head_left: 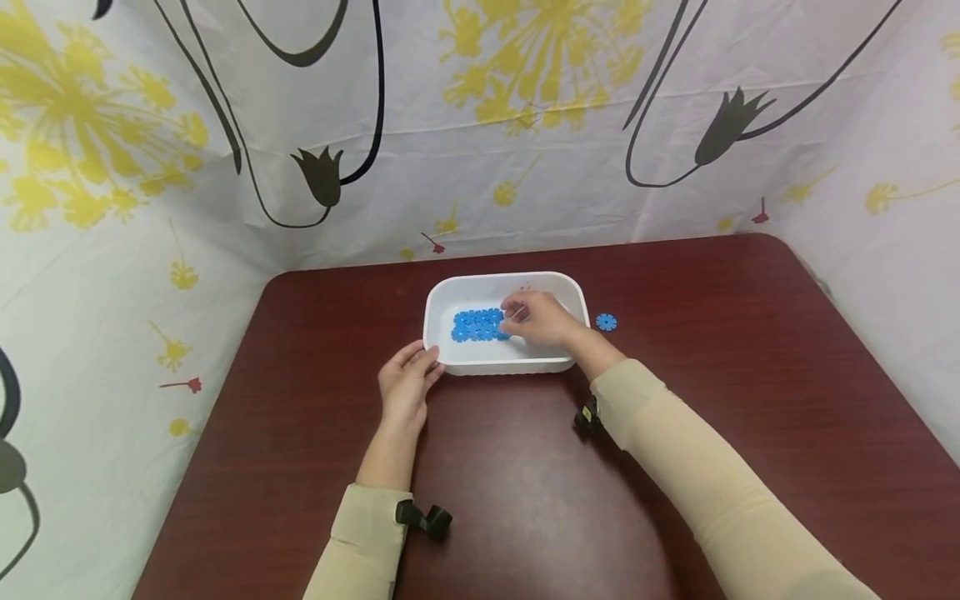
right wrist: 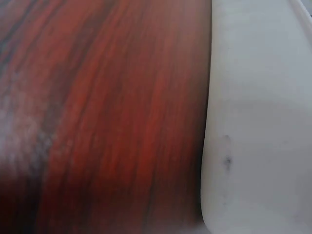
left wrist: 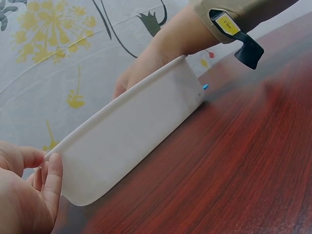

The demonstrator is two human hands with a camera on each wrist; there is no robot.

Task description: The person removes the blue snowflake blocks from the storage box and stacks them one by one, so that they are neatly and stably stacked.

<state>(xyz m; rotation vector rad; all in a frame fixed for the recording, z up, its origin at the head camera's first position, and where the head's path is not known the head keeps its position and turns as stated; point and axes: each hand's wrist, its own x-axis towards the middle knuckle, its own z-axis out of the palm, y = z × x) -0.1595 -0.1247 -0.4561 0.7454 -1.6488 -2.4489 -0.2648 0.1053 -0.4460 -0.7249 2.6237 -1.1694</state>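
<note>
A white plastic tray with rounded corners stands on the table. My left hand grips its front left corner, and in the left wrist view the thumb and fingers of that hand pinch the rim. Inside the tray lie several blue notched discs, set close together in rows. My right hand reaches in over the right side, thumb and fingers bent at the right end of the discs. I cannot tell whether a disc is between its fingertips. In the left wrist view the tray wall hides those fingertips.
A single blue notched disc lies on the dark red wooden table, just right of the tray. Flower-patterned white cloth hangs behind and at both sides. The right wrist view shows only tabletop and the tray's outer wall.
</note>
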